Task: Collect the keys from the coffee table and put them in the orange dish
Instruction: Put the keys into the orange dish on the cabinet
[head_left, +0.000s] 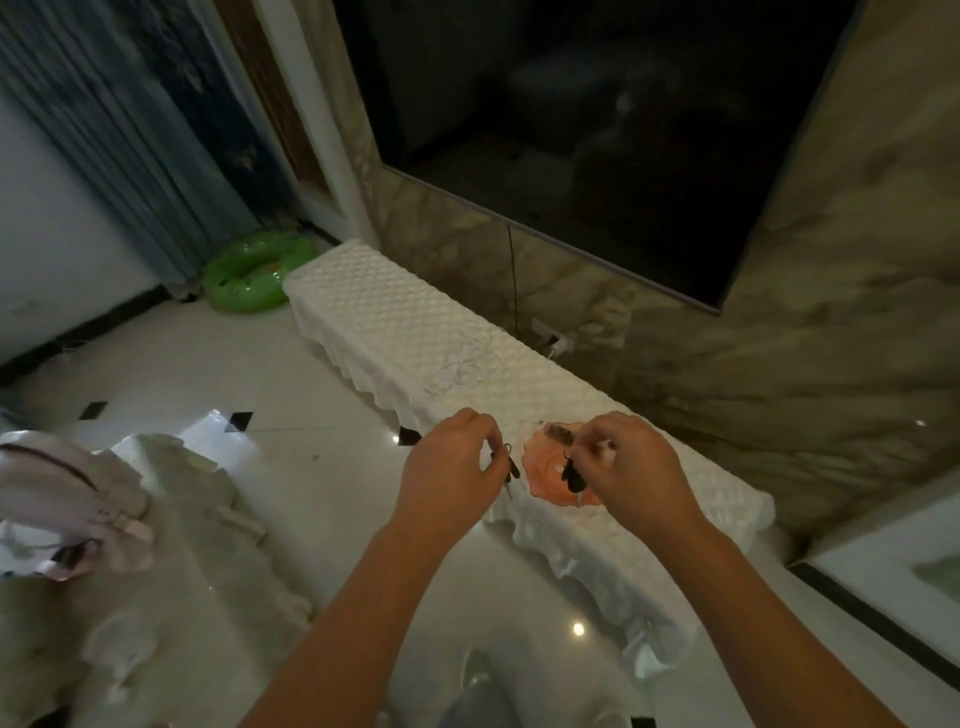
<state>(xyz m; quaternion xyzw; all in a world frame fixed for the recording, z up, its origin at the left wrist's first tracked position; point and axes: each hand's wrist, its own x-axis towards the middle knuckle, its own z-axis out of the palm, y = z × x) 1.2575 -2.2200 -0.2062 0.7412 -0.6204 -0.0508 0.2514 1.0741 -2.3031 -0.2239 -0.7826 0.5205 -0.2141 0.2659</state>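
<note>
Pretty far along here, I'd say. Both hands are hovering at the orange dish, which is sitting on a long low counter draped in a white quilted cover, right below a big dark TV screen.

The left hand is pinching a key with a black head and a small ring, fingers closed tight on it, the metal blade dangling down. It's hanging just beside the dish's near-left rim, not over the bowl yet. The right hand is pinching a second black-headed key the same way, grip closed, and that one is dangling directly above the dish's middle.

There's something brownish already lying at the far edge of the dish, but it's too blurry to call.

So judging from this: collecting looks done for these two keys, and the drop is what's left. Right one seems ready to go, left one needs a small shift over the rim first. Whether more keys are waiting back on the cloth-covered coffee table at lower left, I can't tell, since it's mostly out of frame.
</note>
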